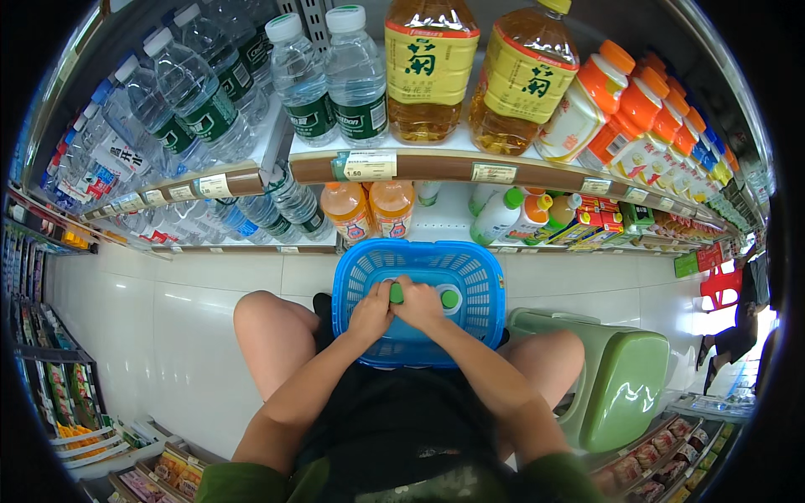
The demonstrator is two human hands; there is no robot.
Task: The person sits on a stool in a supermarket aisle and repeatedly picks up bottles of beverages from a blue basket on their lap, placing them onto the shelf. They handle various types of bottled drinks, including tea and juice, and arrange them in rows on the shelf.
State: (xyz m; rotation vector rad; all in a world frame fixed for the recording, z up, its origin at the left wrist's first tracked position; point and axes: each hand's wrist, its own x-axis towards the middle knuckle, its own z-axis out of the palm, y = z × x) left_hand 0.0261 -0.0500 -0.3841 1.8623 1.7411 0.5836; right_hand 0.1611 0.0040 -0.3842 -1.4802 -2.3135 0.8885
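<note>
A blue plastic shopping basket (497, 302) stands on the floor between my knees, against the lower shelf's edge. Inside it, my left hand (372, 314) and my right hand (418, 305) meet around the top of a green-capped bottle (396, 293), with fingers of both hands curled at the cap. Its body is mostly hidden beneath them. Just right of my right hand, a second green-capped white bottle (449, 298) stands upright in the basket, untouched.
Water bottles (358, 82), large tea bottles (431, 69) and orange-capped bottles (604, 69) line the upper shelf. Below are orange drink bottles (391, 210) and a green-capped bottle (497, 217). A green plastic stool (622, 390) is at right; a person (742, 314) is beyond, near a red stool (720, 288).
</note>
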